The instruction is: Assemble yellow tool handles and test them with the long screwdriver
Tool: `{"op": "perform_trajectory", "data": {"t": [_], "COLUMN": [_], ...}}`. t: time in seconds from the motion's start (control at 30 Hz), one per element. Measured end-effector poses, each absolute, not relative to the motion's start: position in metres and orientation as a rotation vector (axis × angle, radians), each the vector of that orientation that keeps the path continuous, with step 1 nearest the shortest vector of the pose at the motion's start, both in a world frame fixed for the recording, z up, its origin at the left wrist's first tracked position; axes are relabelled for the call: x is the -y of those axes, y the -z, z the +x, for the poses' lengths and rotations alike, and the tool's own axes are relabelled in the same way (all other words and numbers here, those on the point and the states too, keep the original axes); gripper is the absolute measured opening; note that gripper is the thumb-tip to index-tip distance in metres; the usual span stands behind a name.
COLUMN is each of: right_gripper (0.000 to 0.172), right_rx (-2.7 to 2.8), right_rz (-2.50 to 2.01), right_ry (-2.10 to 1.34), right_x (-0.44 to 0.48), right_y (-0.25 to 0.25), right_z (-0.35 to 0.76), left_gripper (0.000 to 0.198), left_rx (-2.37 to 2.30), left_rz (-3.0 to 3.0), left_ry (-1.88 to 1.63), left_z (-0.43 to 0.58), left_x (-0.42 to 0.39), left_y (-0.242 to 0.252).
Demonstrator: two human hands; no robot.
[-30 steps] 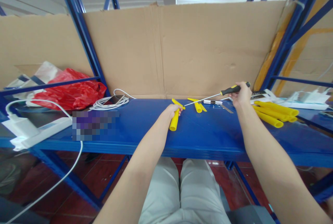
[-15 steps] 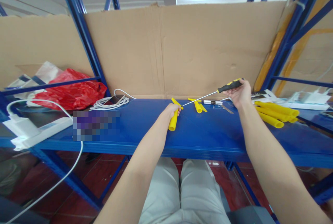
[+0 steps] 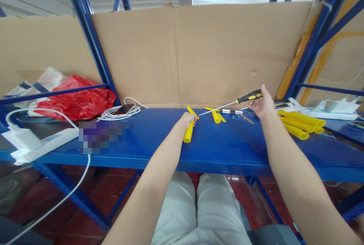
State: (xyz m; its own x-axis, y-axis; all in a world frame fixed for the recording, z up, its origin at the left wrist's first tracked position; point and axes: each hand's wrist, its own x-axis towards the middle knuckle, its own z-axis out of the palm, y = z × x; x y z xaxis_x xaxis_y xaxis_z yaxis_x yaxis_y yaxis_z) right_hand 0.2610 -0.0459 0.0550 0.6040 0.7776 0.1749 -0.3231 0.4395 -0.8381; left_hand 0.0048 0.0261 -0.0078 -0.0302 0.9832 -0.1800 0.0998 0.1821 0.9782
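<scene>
My left hand (image 3: 190, 119) is closed round a yellow plastic tube (image 3: 187, 135), which stands at a slant over the blue tabletop. A long screwdriver (image 3: 227, 104) slopes up to the right, its tip at the tube beside my left fingers; how deep the tip sits cannot be made out. My right hand (image 3: 263, 104) is at the end of the black and yellow handle, thumb raised and fingers loosely curled below it. Behind the shaft lie another yellow tube (image 3: 216, 117), thin yellow pieces, a white box-like item (image 3: 232, 112) and small metal bits.
Several yellow tubes (image 3: 302, 125) are piled at the right. At the left are a coiled white cable (image 3: 119, 113), a red plastic bag (image 3: 79, 99) and a white power strip (image 3: 48, 146). A cardboard panel (image 3: 216, 51) stands along the back between blue posts.
My right hand has turned on the handle, its thumb now higher and its fingers looser. The screwdriver handle has dipped slightly. My left hand keeps the tube in place.
</scene>
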Motion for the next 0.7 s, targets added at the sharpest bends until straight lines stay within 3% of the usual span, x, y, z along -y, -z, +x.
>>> {"op": "perform_trajectory", "data": {"t": [0.13, 0.37, 0.7], "right_gripper": [0.033, 0.034, 0.038], "right_rx": [0.567, 0.590, 0.580], "right_rz": [-0.881, -1.041, -0.854], "right_ry": [-0.794, -0.411, -0.590], "right_x": [0.053, 0.045, 0.037], "right_y": [-0.062, -0.055, -0.052], "right_z": [0.255, 0.254, 0.267], "left_gripper": [0.017, 0.019, 0.026], "left_rx": [-1.381, -1.386, -1.388], "left_rz": [1.150, 1.170, 1.204], "left_ry": [-1.042, -1.049, -1.066], "left_z": [0.005, 0.005, 0.004], "left_x": [-0.029, -0.033, -0.036], "left_y": [0.009, 0.011, 0.013]}}
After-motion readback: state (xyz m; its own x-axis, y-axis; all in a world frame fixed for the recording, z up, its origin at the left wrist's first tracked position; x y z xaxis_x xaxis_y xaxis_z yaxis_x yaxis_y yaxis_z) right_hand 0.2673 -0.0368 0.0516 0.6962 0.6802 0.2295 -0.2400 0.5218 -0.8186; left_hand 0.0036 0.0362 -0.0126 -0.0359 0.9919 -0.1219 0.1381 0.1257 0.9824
